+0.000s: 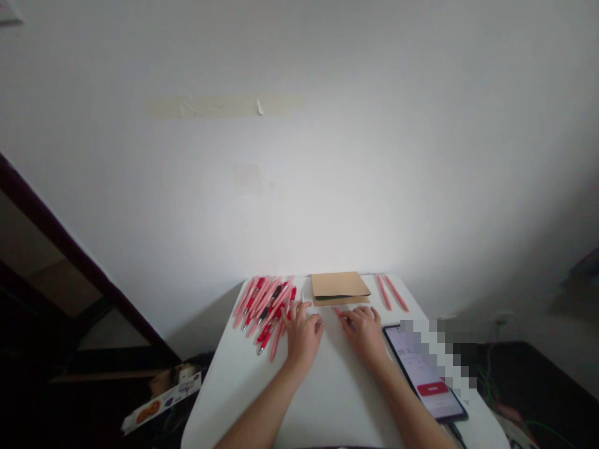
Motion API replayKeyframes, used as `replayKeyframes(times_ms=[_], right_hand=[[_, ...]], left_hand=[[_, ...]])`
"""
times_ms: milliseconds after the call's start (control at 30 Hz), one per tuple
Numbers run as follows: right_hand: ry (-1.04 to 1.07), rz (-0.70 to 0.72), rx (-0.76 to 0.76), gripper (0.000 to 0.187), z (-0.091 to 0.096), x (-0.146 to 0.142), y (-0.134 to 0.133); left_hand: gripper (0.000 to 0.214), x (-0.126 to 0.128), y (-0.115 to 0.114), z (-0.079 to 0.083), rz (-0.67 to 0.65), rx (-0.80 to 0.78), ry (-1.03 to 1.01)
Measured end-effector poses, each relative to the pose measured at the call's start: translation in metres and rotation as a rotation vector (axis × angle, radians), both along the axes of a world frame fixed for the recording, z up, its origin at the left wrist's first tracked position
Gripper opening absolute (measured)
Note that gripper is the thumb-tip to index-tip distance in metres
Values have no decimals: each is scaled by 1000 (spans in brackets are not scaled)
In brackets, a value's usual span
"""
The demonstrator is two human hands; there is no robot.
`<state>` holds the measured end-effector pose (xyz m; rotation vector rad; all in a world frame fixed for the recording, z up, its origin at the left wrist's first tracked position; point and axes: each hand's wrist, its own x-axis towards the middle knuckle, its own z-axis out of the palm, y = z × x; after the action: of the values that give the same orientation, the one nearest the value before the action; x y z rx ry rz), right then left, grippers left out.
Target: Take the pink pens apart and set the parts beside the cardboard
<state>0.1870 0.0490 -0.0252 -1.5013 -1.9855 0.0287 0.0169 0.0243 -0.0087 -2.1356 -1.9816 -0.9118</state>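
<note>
A heap of several red and pink pens [266, 307] lies at the left of a small white table [327, 393]. My left hand [303, 333] rests palm down beside the heap, its fingers curled and touching the nearest pens. My right hand [364, 329] lies palm down in the middle, fingers bent, with a small pink piece [337, 311] at its fingertips. Whether the fingers grip that piece is unclear. A flat brown cardboard box [339, 287] sits just beyond both hands. Two pink pens [392, 292] lie apart at the right of the box.
A phone [425, 373] with a lit screen and a red button lies at the table's right edge, a cable leading off it. A white wall stands right behind the table. A printed carton [161, 402] lies on the dark floor at left; green cables [491, 380] run at right.
</note>
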Motion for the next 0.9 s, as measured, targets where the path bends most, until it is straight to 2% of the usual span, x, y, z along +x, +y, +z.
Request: replayKeyframes(times_ms=[200,433,633,900], right_hand=[[41,28,28,20,-4,1,3],[90,88,19,22,0,0,2],[40,73,32,21,2,-3,2],[40,20,15,17,-4,-3,4]], left_hand=[[10,-3,-1,1,6,22,11],[9,-17,-1,10,85,52,31],[10,-25,3,10,155,47,41],[10,-26,4,7,177,30,56]])
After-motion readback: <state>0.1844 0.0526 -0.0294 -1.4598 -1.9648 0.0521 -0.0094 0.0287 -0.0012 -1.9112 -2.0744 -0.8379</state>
